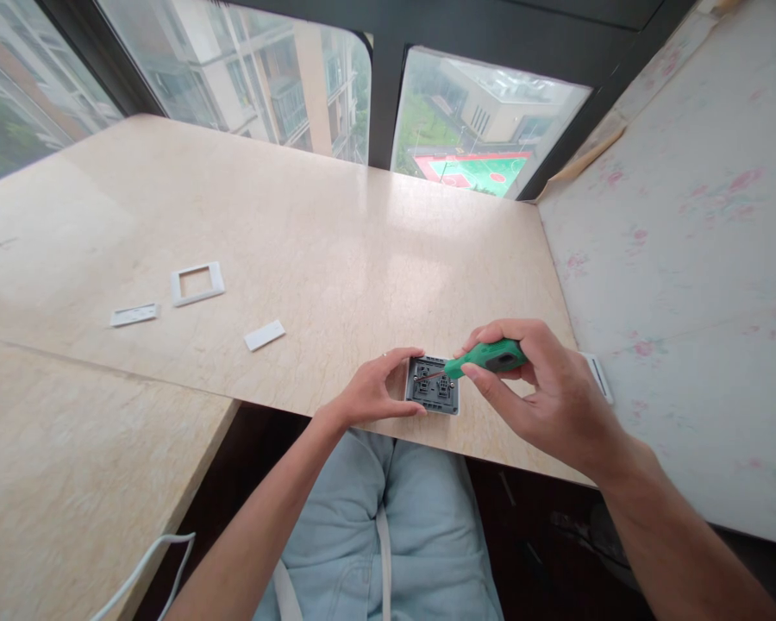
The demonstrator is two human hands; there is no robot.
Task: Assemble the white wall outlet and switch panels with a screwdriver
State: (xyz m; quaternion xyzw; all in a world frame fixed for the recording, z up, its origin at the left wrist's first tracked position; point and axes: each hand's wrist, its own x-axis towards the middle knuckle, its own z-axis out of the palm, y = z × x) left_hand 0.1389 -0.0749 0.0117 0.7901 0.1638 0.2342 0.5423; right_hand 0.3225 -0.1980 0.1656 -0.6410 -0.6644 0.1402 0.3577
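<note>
A square switch body (pixel 433 398) with a dark grey inside and a pale rim lies near the front edge of the stone sill. My left hand (pixel 378 390) grips it from the left, thumb at its near edge and fingers at its far edge. In my right hand (pixel 543 388) is a green-handled screwdriver (pixel 488 357), held between thumb and fingers. Its thin shaft slants down to the left, and the tip is over the left part of the switch body; whether it sits in a screw I cannot tell.
On the sill to the left lie a white square frame (pixel 179 287), a narrow white strip (pixel 134 316) and a white rocker plate (pixel 265 335). A wall socket (pixel 598 378) is beside my right wrist. A white cable (pixel 143 565) hangs at the lower left. Windows stand behind.
</note>
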